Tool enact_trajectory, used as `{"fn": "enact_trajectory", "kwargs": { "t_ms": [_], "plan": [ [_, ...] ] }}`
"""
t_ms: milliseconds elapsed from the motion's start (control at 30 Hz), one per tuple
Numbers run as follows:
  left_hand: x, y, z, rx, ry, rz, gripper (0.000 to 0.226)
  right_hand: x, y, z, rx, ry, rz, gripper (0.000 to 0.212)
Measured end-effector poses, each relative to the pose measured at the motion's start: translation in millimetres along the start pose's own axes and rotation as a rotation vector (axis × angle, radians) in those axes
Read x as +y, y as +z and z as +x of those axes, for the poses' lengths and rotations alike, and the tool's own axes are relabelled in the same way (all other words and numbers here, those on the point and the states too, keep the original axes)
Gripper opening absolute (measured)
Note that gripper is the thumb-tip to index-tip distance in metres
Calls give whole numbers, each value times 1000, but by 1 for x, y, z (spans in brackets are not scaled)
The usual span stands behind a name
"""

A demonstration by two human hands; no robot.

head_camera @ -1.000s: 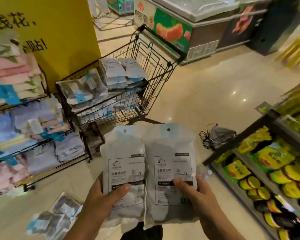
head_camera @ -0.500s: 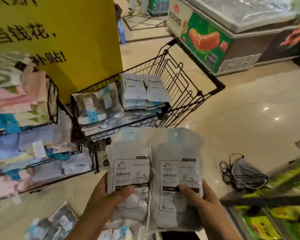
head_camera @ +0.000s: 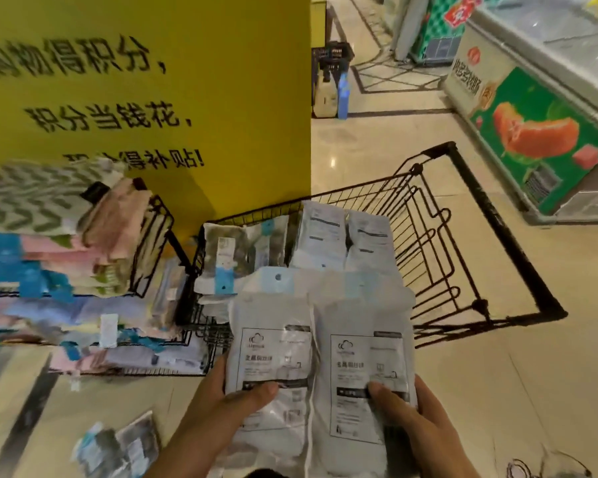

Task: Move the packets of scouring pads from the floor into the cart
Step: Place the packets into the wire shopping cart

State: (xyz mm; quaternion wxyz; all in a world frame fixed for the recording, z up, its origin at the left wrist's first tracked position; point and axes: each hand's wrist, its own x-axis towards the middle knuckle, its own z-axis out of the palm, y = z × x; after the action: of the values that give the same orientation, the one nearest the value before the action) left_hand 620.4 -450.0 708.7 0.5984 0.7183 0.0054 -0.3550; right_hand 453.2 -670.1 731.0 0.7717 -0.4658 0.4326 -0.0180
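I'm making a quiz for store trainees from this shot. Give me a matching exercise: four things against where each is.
Things:
1. left hand
2. loose packets
3. cart
4. freezer

Places:
A. far right, by the aisle
B. floor, lower left
C. gripping the left held packet
D. beside the yellow pillar, holding stacked packets

Pairs: 1-C, 2-B, 3-D, 4-A

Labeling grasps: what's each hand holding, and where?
Left hand grips the left packet by its lower half; right hand grips the right packet likewise.
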Motion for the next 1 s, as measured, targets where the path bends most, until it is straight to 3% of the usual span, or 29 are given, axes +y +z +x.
{"fn": "enact_trajectory", "kwargs": {
  "t_ms": [133, 233, 333, 467, 667, 1000],
  "plan": [
    [19, 5, 19, 92, 25, -11, 56, -30, 0, 40, -35, -17, -40, 40],
    [35, 4, 36, 116, 25, -11, 76, -47, 6, 65, -66, -15, -73, 40],
    [47, -3, 54, 107, 15, -30, 62, -58, 17, 82, -70, -17, -81, 37],
    [61, -18, 79, 75, 13, -7, 107, -70, 33, 101, -57, -1, -65, 35],
    [75, -53, 135, 116, -57, 45, 56, -78, 71, 139, -12, 8, -103, 31],
    [75, -138, 271, 144, -99, 64, 39, -72, 177, 263, 116, -32, -157, 26]
  ]
}}
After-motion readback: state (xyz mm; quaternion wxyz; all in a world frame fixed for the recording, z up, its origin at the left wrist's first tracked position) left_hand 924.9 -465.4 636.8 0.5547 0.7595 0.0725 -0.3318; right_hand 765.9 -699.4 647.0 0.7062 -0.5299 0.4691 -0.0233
